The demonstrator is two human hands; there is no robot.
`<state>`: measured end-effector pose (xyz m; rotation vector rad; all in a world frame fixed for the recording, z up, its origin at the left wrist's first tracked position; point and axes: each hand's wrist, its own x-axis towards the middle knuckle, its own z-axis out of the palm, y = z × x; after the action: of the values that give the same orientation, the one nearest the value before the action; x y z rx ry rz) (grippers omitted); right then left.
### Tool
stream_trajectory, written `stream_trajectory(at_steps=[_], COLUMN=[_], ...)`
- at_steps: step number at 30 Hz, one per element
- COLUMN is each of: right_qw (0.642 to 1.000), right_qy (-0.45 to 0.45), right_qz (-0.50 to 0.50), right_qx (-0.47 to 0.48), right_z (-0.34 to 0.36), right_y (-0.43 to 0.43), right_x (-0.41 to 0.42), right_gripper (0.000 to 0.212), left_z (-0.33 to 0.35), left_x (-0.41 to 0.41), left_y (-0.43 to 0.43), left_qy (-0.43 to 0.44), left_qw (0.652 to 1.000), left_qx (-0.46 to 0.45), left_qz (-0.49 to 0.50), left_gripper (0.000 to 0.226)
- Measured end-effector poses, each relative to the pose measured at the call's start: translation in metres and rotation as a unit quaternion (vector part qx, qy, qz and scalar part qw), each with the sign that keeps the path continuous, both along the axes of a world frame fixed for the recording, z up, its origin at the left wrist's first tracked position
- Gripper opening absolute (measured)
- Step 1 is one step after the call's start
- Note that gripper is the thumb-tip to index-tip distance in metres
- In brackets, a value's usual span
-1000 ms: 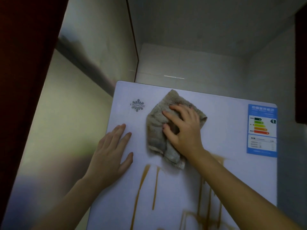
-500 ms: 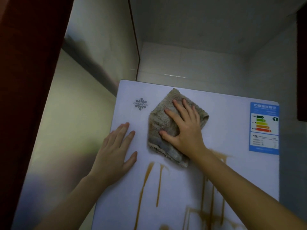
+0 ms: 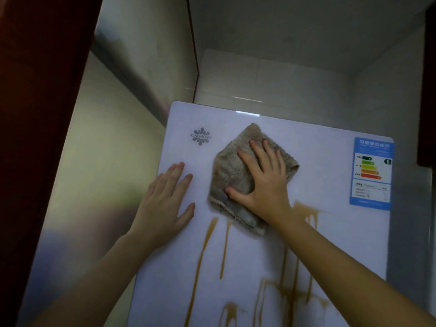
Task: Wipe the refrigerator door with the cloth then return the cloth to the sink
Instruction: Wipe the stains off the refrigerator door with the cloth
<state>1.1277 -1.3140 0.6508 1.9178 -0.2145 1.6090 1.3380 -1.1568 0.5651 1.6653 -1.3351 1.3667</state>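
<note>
Refrigerator door: white, streaked with brown drips; energy label at right.
Room: grey tiled wall behind.
Cloth: grey, pressed by right hand, fingers straight.
Left hand: released, flat on door.

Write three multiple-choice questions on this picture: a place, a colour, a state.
1. Where is the energy label on the refrigerator door? A upper right B upper left C bottom centre
2. What colour are the streaks below the cloth? A green B brown C blue
3. How does the right hand meet the cloth? A pinches a corner B presses it flat C hovers apart
Answers: 1 A, near the right edge; 2 B, brown drips; 3 B, straight fingers spread on it.
</note>
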Motion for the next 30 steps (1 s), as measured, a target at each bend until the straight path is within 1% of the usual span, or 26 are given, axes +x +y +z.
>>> stream_trajectory(at_steps=[2, 5, 9, 11, 14, 16, 18, 23, 25, 26, 27, 29, 30], right_qw=[1.0, 0.999, 0.999, 0.999, 0.999, 0.999, 1.0, 0.987, 0.982, 0.985, 0.991, 1.0, 0.998], right_qy=[-0.005, -0.033, -0.043, -0.024, 0.027, 0.029, -0.001, -0.128, -0.146, -0.133, -0.102, -0.004, 0.046], right_qz=[-0.001, 0.015, 0.026, 0.026, 0.017, 0.009, 0.006, 0.032, 0.036, 0.033, 0.027, 0.015, 0.011], right_qx=[-0.015, -0.009, 0.016, 0.012, -0.025, -0.03, -0.009, 0.095, 0.114, 0.107, 0.086, 0.006, -0.036], right_z=[-0.001, 0.001, -0.005, -0.013, -0.022, -0.02, -0.016, -0.013, -0.022, -0.029, -0.037, -0.053, -0.059], right_y=[-0.005, -0.01, -0.007, -0.005, -0.01, -0.015, -0.02, -0.02, -0.013, -0.009, -0.008, -0.011, -0.015], right_x=[-0.006, -0.013, -0.008, -0.005, -0.009, -0.018, -0.029, -0.035, -0.023, -0.016, -0.012, -0.012, -0.017], right_gripper=[0.077, 0.067, 0.066, 0.065, 0.064, 0.065, 0.067, 0.07, 0.071, 0.072, 0.073, 0.072, 0.07], left_z=[0.0, -0.001, -0.002, -0.002, -0.002, -0.002, -0.002, -0.002, -0.003, -0.003, -0.003, -0.003, -0.003], left_x=[0.0, 0.001, 0.0, -0.001, -0.001, 0.0, 0.0, -0.001, -0.001, -0.001, 0.0, 0.0, 0.0], left_y=[-0.001, -0.002, -0.003, -0.003, -0.003, -0.003, -0.003, -0.005, -0.006, -0.005, -0.005, -0.006, -0.005], left_qy=[-0.002, -0.003, -0.005, -0.007, -0.006, -0.002, 0.001, 0.003, 0.002, 0.002, 0.002, 0.001, 0.0], left_qw=[1.0, 1.0, 1.0, 1.0, 1.0, 1.0, 1.0, 1.0, 1.0, 1.0, 1.0, 1.0, 1.0], left_qx=[-0.002, -0.007, -0.018, -0.018, -0.013, -0.009, -0.008, -0.02, -0.024, -0.023, -0.022, -0.022, -0.024], left_qz=[-0.002, -0.003, -0.005, -0.005, 0.0, -0.001, -0.003, -0.011, -0.013, -0.014, -0.015, -0.017, -0.019], left_gripper=[0.067, 0.068, 0.069, 0.069, 0.069, 0.069, 0.07, 0.07, 0.069, 0.069, 0.069, 0.069, 0.069])
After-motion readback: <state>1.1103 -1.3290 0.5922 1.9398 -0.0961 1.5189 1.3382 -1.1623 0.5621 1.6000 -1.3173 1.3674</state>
